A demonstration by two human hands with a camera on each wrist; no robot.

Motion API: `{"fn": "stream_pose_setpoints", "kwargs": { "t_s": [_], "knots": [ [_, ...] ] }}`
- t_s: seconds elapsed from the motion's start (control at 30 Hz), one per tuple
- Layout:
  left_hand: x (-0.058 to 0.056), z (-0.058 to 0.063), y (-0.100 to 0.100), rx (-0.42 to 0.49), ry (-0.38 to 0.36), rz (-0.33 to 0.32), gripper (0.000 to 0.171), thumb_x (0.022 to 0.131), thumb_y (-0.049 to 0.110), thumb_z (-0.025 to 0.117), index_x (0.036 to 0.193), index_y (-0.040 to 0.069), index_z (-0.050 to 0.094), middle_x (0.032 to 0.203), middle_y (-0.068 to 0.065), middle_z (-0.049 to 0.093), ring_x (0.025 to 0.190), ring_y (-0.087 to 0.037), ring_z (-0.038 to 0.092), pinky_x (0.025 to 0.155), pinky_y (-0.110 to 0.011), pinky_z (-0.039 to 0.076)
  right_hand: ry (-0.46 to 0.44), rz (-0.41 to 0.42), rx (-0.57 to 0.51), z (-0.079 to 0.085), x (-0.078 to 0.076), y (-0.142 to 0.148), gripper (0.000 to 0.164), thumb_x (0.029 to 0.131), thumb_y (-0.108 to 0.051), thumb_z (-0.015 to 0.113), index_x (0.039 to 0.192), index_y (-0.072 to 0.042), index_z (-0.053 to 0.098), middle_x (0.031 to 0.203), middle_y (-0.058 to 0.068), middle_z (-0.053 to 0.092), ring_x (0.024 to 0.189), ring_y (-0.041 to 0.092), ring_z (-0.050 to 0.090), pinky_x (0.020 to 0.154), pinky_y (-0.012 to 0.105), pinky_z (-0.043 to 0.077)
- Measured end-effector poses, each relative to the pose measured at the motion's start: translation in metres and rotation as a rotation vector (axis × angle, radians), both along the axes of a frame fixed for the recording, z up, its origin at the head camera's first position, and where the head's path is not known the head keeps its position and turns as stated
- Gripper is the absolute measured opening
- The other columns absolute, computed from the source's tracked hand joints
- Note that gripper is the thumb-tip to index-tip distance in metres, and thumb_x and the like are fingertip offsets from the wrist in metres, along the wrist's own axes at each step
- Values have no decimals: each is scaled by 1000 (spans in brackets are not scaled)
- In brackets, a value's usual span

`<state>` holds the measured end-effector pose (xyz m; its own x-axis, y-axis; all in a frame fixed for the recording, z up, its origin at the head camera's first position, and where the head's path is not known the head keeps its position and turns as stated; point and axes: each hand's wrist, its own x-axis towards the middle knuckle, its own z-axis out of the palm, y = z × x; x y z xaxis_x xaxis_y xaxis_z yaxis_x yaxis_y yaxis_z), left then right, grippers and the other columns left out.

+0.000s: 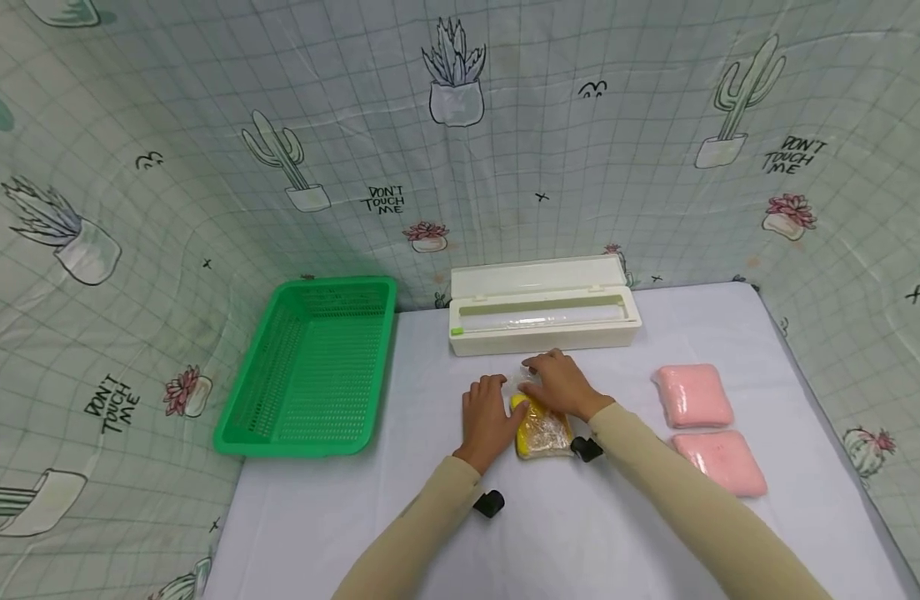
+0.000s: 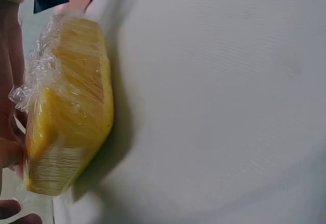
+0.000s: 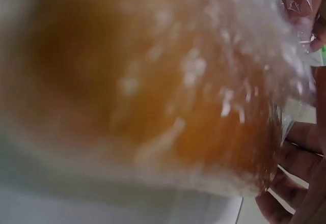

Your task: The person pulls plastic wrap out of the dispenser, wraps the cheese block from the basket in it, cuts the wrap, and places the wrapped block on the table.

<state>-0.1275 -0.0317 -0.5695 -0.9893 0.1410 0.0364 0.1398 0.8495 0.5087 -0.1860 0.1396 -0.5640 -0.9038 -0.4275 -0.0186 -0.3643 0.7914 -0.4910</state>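
Observation:
A yellow and orange-brown bundle (image 1: 546,429) in clear plastic film lies on the white cloth between the hands. I cannot tell what is inside the film; the left wrist view shows its yellow side and a pale ridged corner. My left hand (image 1: 488,421) rests at the bundle's left edge, thumb against it, other fingers pointing away from me. With bent fingers and thumb, my right hand (image 1: 563,385) holds the gathered film (image 2: 43,68) at the bundle's far end. Close up and blurred, the bundle (image 3: 153,96) fills much of the right wrist view.
Behind the hands stands a white film dispenser box (image 1: 546,337), lid up, with a roll inside. A green plastic basket (image 1: 370,421) is at the left. Two pink film-wrapped packets (image 1: 696,396) lie at the right. A printed fabric wall (image 1: 520,167) encloses the back and sides.

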Motion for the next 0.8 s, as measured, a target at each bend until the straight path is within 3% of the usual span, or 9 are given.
{"fn": "stream_pose_setpoints", "kwargs": {
  "t_s": [0.2,0.33,0.43,0.5,0.67,0.8],
  "knots": [
    [-1,-1,5,16,-46,12,65,96,35,79,144,3,50,135,-15,58,123,-31,53,103,-45,41,-28,-67,-136,0,-3,3,11,96,-10,74,102,-1,78,100,13,76,98,32,64,88,51,54],
    [-4,-2,4,43,-66,9,70,95,32,80,150,3,47,140,-14,58,127,-31,52,106,-46,41,-6,-89,-228,8,3,12,6,97,-8,75,95,-3,76,98,11,76,99,32,63,89,53,52],
    [-6,-3,3,68,-62,-19,66,95,28,80,151,7,50,140,-11,60,127,-29,52,107,-45,41,17,-53,-241,11,11,18,2,94,-5,77,93,-4,77,99,8,76,101,30,62,93,53,50],
    [-7,-4,1,86,-24,-65,57,96,24,80,146,9,57,137,-8,64,124,-27,54,106,-44,42,49,-14,-241,13,17,20,5,91,-1,79,91,-6,77,98,6,76,102,30,62,94,53,51],
    [-5,-4,-3,82,167,-231,24,94,16,82,118,15,77,115,1,74,110,-20,61,98,-40,46,166,89,-190,13,35,26,12,86,0,84,91,-10,78,100,4,74,107,29,62,96,52,51],
    [-3,-4,-9,21,243,-310,19,93,17,83,113,19,81,113,6,75,109,-15,62,100,-38,45,258,183,-88,11,48,34,11,86,-7,86,96,-11,81,107,3,74,111,28,62,98,50,52]
  ]
}}
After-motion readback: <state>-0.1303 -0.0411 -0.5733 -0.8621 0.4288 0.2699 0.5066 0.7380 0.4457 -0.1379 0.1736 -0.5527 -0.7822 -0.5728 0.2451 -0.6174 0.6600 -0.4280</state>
